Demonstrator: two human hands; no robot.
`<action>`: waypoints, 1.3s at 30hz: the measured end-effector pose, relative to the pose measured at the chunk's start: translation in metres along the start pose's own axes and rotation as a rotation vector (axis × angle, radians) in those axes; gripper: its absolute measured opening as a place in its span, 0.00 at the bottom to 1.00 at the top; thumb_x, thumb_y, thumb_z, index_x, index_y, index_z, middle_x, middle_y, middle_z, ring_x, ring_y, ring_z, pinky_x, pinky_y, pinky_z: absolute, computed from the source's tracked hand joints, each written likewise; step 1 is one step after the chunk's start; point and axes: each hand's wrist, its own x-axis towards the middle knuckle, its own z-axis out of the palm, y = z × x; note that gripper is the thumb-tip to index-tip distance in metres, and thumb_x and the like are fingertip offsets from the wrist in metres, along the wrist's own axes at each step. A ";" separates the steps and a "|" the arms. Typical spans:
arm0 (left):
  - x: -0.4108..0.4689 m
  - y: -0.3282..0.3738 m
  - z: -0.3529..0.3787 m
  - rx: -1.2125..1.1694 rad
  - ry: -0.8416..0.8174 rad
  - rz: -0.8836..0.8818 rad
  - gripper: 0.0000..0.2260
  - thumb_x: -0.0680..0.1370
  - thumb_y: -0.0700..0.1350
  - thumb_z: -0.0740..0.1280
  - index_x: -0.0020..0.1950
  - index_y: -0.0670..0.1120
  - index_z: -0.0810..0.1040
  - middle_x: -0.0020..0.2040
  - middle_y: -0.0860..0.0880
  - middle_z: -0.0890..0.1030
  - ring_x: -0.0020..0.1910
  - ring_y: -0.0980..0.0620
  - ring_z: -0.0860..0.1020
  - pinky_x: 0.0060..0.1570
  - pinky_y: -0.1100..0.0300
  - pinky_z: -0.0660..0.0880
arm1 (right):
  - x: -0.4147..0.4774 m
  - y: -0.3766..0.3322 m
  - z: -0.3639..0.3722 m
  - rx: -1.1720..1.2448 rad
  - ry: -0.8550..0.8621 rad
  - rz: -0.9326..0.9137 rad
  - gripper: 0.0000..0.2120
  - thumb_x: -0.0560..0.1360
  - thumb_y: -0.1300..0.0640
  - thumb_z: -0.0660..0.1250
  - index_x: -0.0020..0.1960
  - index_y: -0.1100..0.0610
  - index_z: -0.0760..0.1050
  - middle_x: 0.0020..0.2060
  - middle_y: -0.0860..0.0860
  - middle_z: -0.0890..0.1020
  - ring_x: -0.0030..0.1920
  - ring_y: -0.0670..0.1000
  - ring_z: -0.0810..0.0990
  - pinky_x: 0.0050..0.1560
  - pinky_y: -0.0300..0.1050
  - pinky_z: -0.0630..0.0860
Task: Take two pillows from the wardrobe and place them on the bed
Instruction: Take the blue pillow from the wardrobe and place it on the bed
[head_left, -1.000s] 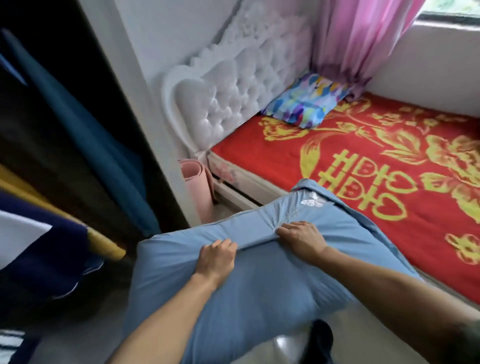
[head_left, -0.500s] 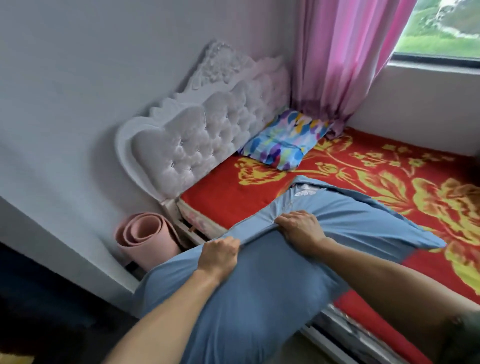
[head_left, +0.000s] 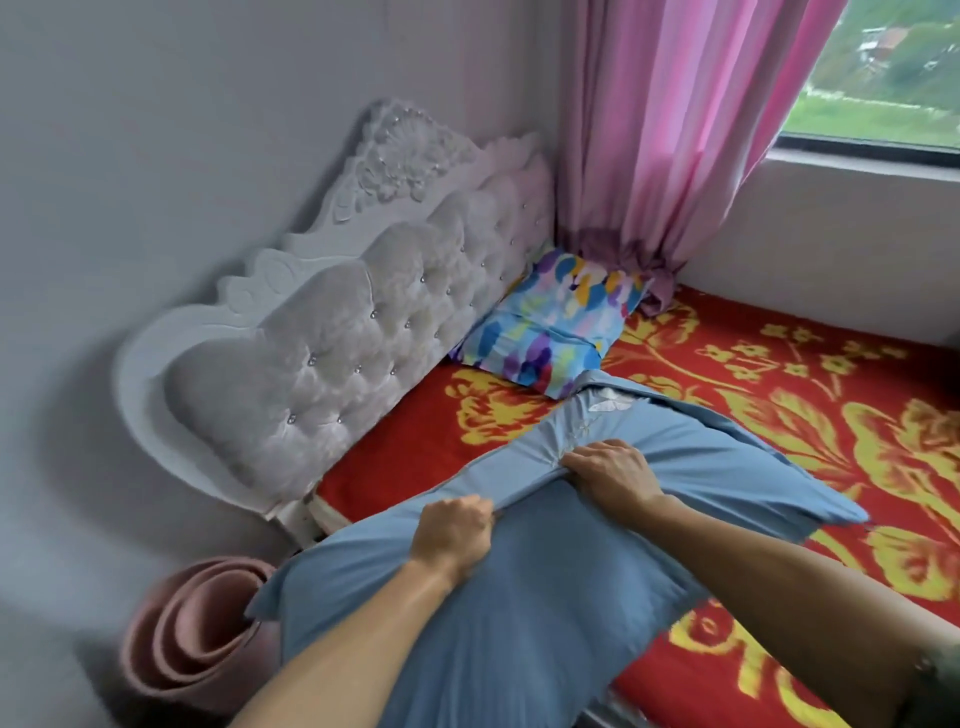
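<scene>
Fingers (head_left: 470, 506) clenched — seemingly gripping pillow (head_left: 493, 613).

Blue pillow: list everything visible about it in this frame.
The blue pillow is plump, in a plain light-blue fabric case with a pale embroidered butterfly near its far end. Both hands, left hand and right hand, bunch a flap of the case on top. It is held tilted over the bed's near edge, its far end almost reaching the colourful pillow.
</scene>
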 end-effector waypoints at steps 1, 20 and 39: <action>0.015 -0.015 0.000 -0.008 -0.013 0.008 0.12 0.79 0.47 0.55 0.49 0.45 0.77 0.48 0.45 0.82 0.48 0.40 0.79 0.43 0.51 0.73 | 0.020 -0.001 0.002 -0.008 -0.025 0.009 0.09 0.77 0.50 0.59 0.50 0.51 0.76 0.48 0.48 0.83 0.53 0.54 0.79 0.57 0.48 0.70; 0.168 -0.168 0.009 -0.166 -0.046 -0.164 0.12 0.80 0.47 0.56 0.47 0.42 0.76 0.49 0.42 0.82 0.49 0.39 0.78 0.44 0.48 0.72 | 0.266 -0.004 0.040 -0.040 -0.117 -0.128 0.10 0.76 0.52 0.59 0.53 0.50 0.76 0.51 0.48 0.82 0.57 0.52 0.77 0.59 0.47 0.68; 0.327 -0.227 0.203 -0.231 -0.214 -0.642 0.10 0.71 0.47 0.73 0.33 0.43 0.78 0.36 0.45 0.81 0.35 0.41 0.80 0.29 0.53 0.76 | 0.470 0.082 0.282 0.119 -0.268 -0.534 0.07 0.71 0.57 0.71 0.49 0.53 0.81 0.46 0.51 0.85 0.46 0.56 0.83 0.45 0.50 0.78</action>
